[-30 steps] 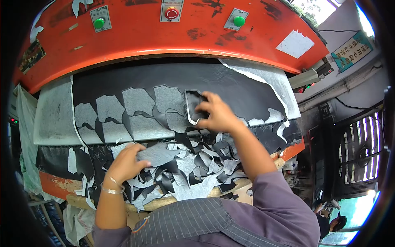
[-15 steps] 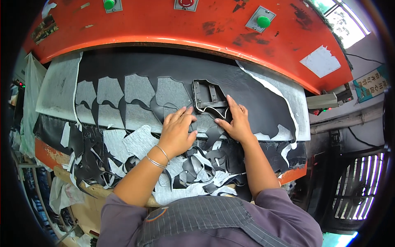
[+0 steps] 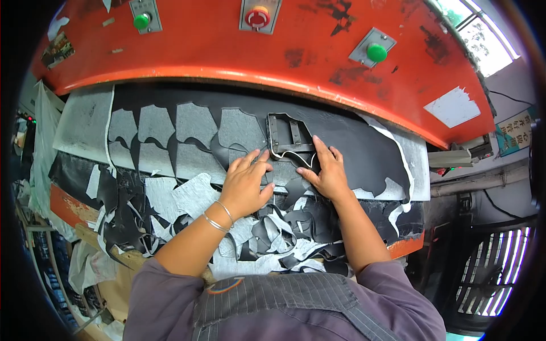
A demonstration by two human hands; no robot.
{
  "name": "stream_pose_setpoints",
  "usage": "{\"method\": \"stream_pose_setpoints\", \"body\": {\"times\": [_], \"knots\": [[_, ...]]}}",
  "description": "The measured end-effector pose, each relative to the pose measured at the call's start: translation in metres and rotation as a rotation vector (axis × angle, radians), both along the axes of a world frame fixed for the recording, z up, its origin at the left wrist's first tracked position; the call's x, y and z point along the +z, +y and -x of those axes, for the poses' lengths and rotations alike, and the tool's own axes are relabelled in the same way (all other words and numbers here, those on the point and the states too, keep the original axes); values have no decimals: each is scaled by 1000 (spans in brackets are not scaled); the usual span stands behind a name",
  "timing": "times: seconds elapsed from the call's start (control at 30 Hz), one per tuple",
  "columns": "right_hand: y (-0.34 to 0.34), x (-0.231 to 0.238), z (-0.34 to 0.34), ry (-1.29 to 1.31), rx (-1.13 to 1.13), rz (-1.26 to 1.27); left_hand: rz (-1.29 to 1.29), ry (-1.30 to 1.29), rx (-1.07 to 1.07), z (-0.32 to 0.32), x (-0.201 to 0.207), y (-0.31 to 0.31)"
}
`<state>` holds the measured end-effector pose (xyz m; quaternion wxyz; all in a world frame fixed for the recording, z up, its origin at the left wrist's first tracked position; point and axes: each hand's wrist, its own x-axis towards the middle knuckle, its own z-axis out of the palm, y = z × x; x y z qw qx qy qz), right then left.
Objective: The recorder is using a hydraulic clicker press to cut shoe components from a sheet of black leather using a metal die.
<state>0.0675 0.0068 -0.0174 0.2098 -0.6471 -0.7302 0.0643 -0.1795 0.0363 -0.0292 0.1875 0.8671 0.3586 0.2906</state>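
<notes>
A steel cutting die, an outline of metal strip with crossbars inside, sits on a black leather sheet. My right hand holds its lower right corner, index finger along the side and thumb by the bottom point. Just left of the die, my left hand lies with fingers spread, its fingertips on a narrow strip of leather beside the cut-outs. Two rows of cut-out openings run leftward through the sheet, showing the pale grey board beneath.
An orange press beam spans the far side above the sheet, carrying green buttons and a red one. Black and pale leather scraps pile along the near edge, between my forearms. A plastic bag hangs at left.
The view has tilted up a little, so more of the orange beam shows and everything sits lower. Both hands and the die keep nearly the same places on the leather.
</notes>
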Motion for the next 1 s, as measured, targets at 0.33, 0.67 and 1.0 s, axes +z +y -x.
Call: {"method": "stream_pose_setpoints", "body": {"times": [0.33,0.67,1.0], "knots": [[3,118,31,646,-92,-607,-323,-685,483,133,105,92],[-85,127,72,576,-150,-366,-70,-536,211,172,142,10],[-201,41,130,-260,158,170,73,191,14,106,51,-177]]}}
